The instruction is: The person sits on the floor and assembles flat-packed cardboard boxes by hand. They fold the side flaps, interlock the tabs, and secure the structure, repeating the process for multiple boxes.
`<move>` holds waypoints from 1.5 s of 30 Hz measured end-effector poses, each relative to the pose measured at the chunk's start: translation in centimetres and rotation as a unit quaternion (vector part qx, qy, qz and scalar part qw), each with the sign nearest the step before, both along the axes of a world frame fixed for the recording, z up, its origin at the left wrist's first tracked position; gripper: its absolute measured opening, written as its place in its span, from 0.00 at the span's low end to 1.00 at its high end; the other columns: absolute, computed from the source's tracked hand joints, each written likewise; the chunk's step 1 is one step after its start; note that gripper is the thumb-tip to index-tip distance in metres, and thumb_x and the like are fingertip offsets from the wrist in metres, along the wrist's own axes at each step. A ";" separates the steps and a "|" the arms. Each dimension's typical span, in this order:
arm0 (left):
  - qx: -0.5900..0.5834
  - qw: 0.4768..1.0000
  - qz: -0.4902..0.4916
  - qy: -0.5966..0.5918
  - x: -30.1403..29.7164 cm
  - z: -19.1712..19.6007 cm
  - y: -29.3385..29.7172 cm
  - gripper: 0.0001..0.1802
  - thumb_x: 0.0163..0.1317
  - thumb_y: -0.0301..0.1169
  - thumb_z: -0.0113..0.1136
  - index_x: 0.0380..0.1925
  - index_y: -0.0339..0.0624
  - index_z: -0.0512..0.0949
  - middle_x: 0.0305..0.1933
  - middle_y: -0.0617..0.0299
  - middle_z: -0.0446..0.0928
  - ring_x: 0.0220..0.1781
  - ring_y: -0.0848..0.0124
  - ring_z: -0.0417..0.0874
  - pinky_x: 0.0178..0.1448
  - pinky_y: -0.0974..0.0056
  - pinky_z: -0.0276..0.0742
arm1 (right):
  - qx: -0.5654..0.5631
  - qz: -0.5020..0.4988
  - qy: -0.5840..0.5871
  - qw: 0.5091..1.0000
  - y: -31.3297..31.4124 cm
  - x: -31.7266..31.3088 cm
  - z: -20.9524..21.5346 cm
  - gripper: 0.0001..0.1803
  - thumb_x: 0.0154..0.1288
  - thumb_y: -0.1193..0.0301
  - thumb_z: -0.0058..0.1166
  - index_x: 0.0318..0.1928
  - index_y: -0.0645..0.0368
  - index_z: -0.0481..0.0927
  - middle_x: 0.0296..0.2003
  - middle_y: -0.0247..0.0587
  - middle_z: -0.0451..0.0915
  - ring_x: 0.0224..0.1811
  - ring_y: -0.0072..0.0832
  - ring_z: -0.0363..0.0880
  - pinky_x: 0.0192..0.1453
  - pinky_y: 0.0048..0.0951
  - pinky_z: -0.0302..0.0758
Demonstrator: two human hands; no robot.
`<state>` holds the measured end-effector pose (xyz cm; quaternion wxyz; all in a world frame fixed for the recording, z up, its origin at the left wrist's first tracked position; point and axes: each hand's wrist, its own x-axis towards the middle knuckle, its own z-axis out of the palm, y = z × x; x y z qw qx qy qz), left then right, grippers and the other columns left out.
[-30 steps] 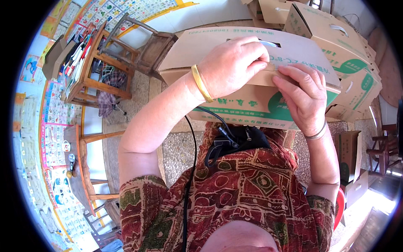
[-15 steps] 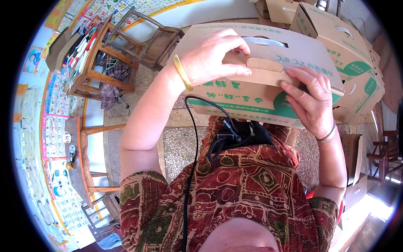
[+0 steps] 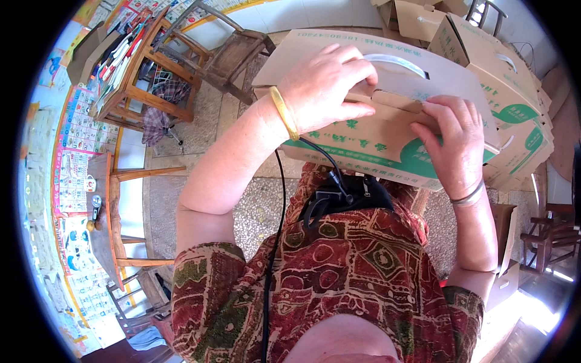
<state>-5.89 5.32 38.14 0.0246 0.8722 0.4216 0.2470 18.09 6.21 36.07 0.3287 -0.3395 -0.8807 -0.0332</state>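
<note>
In front of my body stands a cardboard box [image 3: 375,145] with green print and a white plastic carry handle [image 3: 396,60] on its top. Along the near top edge runs a cardboard flap [image 3: 396,101] with a small tab, partly tucked under the top panel. My left hand [image 3: 330,88], a gold bangle at its wrist, pinches the flap's left part between thumb and curled fingers. At the flap's right part is my right hand [image 3: 451,136], fingers bent over the edge and thumb against the front. Its fingertips are partly hidden by the cardboard.
More printed boxes [image 3: 508,85] stand stacked at the right. A wooden chair [image 3: 227,54] and a shelf of books [image 3: 121,66] are at the far left, with a wooden table [image 3: 112,224] nearer. A black cable [image 3: 281,212] hangs down my front.
The flap has folded down closer to the top panel, and its tab now shows less. My left hand has shifted right along the edge; my right fingers have curled further over the flap.
</note>
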 end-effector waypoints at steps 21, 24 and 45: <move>0.020 0.998 0.061 -0.018 0.0 -0.5 -2.7 0.21 0.43 0.39 0.68 0.33 0.41 0.71 0.47 0.56 0.74 0.45 0.57 0.75 0.47 0.60 0.72 | -0.212 0.123 -0.165 0.955 9.3 -4.4 2.6 0.14 0.56 0.70 0.55 0.41 0.65 0.77 0.34 0.43 0.78 0.34 0.34 0.76 0.41 0.31 0.72; 0.002 0.998 0.063 0.011 0.0 -0.4 -3.2 0.22 0.42 0.39 0.68 0.34 0.41 0.72 0.46 0.56 0.73 0.45 0.58 0.75 0.47 0.61 0.73 | -0.359 0.101 -0.019 0.928 8.5 -4.0 3.1 0.13 0.55 0.69 0.58 0.38 0.64 0.78 0.26 0.33 0.76 0.28 0.21 0.72 0.35 0.23 0.71; 0.105 0.973 0.195 0.060 -0.8 -4.1 -1.4 0.33 0.38 0.49 0.68 0.44 0.43 0.74 0.51 0.58 0.70 0.52 0.59 0.70 0.56 0.57 0.62 | -0.282 0.115 0.039 0.952 10.9 -5.5 -0.3 0.15 0.51 0.70 0.53 0.41 0.60 0.77 0.25 0.42 0.77 0.27 0.27 0.74 0.36 0.28 0.73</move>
